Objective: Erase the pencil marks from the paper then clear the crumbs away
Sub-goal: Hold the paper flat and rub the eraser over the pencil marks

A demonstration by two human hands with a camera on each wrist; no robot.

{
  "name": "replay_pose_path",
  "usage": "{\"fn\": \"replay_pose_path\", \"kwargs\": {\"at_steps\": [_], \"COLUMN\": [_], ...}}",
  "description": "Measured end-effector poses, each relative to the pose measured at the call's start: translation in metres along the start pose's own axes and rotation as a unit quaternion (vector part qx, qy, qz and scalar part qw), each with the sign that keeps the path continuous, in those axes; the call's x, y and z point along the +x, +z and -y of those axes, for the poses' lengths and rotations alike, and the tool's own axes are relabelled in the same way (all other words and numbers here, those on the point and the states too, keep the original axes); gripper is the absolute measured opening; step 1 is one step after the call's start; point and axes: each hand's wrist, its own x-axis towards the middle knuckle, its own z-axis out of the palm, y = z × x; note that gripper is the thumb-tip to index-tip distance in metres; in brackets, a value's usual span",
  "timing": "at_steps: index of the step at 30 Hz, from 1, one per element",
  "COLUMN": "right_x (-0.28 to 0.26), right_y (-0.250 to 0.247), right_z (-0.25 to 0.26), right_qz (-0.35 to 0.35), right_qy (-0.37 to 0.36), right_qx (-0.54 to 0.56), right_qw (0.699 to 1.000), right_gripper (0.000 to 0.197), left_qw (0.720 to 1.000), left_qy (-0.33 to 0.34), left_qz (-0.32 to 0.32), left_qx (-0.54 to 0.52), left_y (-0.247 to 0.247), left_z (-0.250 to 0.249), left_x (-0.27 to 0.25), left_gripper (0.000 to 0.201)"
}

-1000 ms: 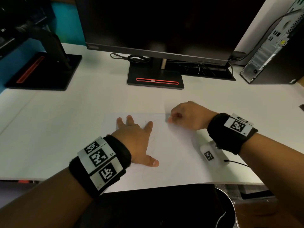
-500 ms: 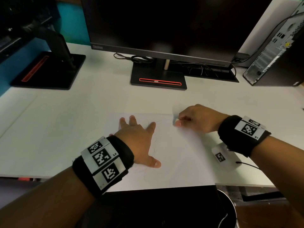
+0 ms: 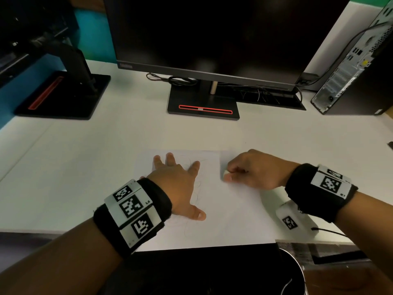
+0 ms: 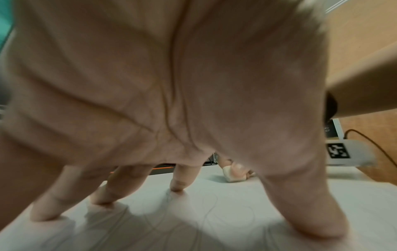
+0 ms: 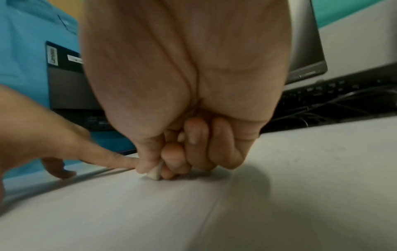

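Observation:
A white sheet of paper (image 3: 223, 205) with faint pencil loops (image 3: 198, 188) lies on the white desk near its front edge. My left hand (image 3: 180, 184) lies flat on the sheet with fingers spread, pressing it down; the left wrist view shows the fingertips (image 4: 178, 186) on the paper. My right hand (image 3: 253, 171) is curled at the sheet's far right part and pinches a small white eraser (image 3: 225, 173) between thumb and fingers. The eraser (image 5: 154, 173) touches the paper. The eraser (image 4: 233, 174) also shows beyond my left palm.
A black monitor (image 3: 212, 39) on a stand (image 3: 203, 107) is at the back, a second stand (image 3: 63, 96) back left, a computer tower (image 3: 357, 67) back right. A small white tagged device (image 3: 295, 222) with a cable lies under my right wrist. A dark bin (image 3: 291, 271) stands below the desk edge.
My right hand with the eraser has slid a little toward me and rightward over the paper. The left hand has stayed flat in place. The head view shifted slightly.

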Motion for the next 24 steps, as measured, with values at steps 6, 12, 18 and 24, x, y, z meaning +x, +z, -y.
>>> {"fn": "replay_pose_path", "kwargs": {"at_steps": [6,12,18,24], "right_x": [-0.008,-0.017,-0.026,-0.028], "right_y": [-0.007,-0.006,0.004,-0.013], "right_z": [-0.011,-0.022,-0.012,-0.036], "right_qz": [-0.014,-0.010,0.024,-0.092], "right_qy": [0.034,0.049,0.007,0.129], "right_qx": [0.008,0.015,0.035,-0.006], "right_qw": [0.999,0.999,0.999,0.987], "right_gripper": [0.047,0.048,0.048,0.046], "left_qw": [1.000,1.000,1.000,1.000], "left_qy": [-0.001,-0.001,-0.001,-0.002], "left_qz": [-0.003,0.000,0.001,-0.005], "left_qx": [0.013,0.006,0.005,0.001], "left_y": [-0.002,-0.002,-0.002,-0.001], "left_z": [-0.003,-0.002,-0.002,-0.003], "left_x": [-0.003,-0.004,-0.005,-0.004], "left_gripper": [0.122,0.122,0.122,0.122]}}
